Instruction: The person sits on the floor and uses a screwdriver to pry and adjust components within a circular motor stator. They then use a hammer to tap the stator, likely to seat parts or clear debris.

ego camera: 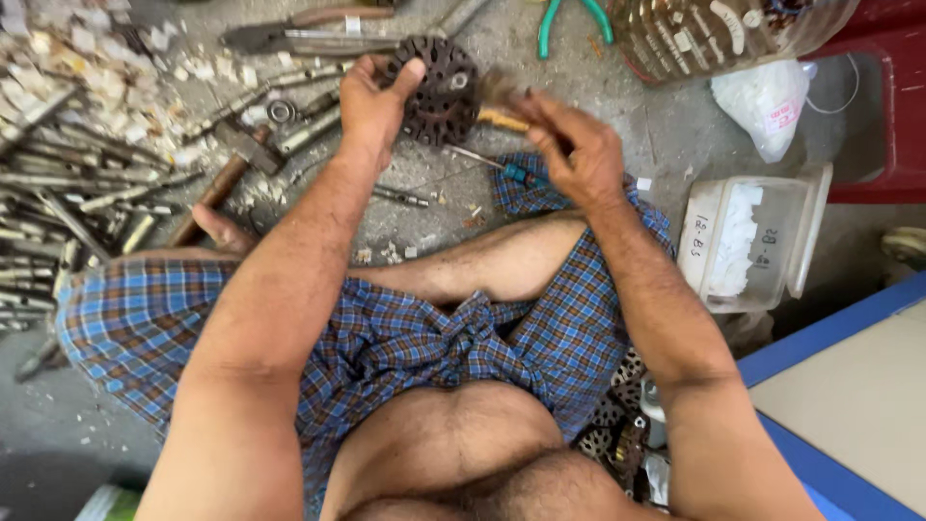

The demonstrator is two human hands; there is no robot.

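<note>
Concrete floor; rotor (pixel 439 89) in left grip (pixel 371 101).

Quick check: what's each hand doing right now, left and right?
Left hand: closed on the dark round slotted metal part.
Right hand: closed on a brush with a wooden handle, bristles at the part.

Clear lidded plastic box (pixel 748 241) at right — white filling; white labelled bag (pixel 767 104) beyond.

A rough grey concrete floor (pixel 666 135) fills the scene, littered at the left with white chips (pixel 87 48) and a heap of metal rods (pixel 58 193). At the right stand a red piece of furniture (pixel 892 106) and a blue-edged board (pixel 849 386). Daylight is even and soft.
</note>
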